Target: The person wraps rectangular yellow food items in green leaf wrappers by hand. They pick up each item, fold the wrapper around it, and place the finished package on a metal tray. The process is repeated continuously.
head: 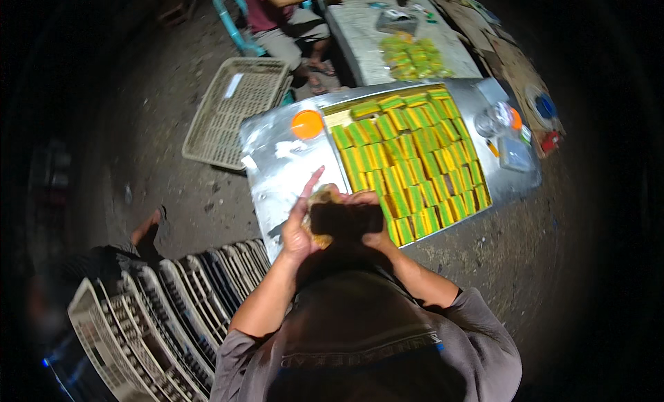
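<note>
My left hand [298,228] holds a yellowish-brown piece [322,194], its index finger stretched out away from me. Close beside it is my right hand [377,231], fingers curled in towards the same piece. A black rectangular shape and shadow cover the space between my hands, so the right hand's grip is hidden. Just beyond and to the right, a shallow tray [337,117] holds rows of green-and-yellow layered cake slices [410,158]. Both hands are above the near left part of a shiny metal tabletop [280,189]. An orange round lid [307,124] lies on it.
Clear plastic containers [515,153] stand at the table's right end. A pale table [358,34] behind bears bagged green-and-yellow pieces [415,57]; a person [280,18] sits beside it. One plastic crate [233,111] is at left; stacked crates [171,308] and another person's foot [148,228] are lower left.
</note>
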Motion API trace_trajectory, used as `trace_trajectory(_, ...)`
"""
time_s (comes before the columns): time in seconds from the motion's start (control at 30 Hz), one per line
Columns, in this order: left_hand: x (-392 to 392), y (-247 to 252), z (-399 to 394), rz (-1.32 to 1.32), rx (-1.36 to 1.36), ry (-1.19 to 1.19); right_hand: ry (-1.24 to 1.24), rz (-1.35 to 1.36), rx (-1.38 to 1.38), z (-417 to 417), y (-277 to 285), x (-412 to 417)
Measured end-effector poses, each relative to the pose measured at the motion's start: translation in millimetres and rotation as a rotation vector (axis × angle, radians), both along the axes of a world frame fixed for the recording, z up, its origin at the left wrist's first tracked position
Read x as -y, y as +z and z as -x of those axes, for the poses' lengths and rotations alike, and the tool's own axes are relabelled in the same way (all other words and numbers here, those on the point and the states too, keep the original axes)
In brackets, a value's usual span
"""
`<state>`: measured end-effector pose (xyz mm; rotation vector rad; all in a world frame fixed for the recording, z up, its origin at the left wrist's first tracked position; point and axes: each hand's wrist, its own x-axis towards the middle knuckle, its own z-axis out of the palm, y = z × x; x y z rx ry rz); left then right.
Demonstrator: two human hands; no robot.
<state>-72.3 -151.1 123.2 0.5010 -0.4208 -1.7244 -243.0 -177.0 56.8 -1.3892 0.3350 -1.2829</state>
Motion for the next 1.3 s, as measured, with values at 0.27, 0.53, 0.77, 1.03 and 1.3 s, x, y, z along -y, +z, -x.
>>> trace_trajectory(0.27,-65,-61,-30,0.1,0.868,-0.073,-0.276,-0.245,-0.367,-51,36,-50)
trace_trajectory(0.53,-87,-18,-42,-0.153,0.131,0.226,-0.041,0.088,-0.606,-72,25,-76)
trace_trajectory(0.77,-120,-117,-66,-0.072,1.017,0.658,0.001,-0.112,-0.795,-85,31,-75)
trace_trajectory(1.03,-127,-106,-84,0.432,1.711,0.611,-0.037,0.183,-1.035,-91,12,-58)
trace_trajectory(1.3,-111,-123,-70,0.316,1.534,0.57,-0.13,0.377,-1.032,-81,28,-51)
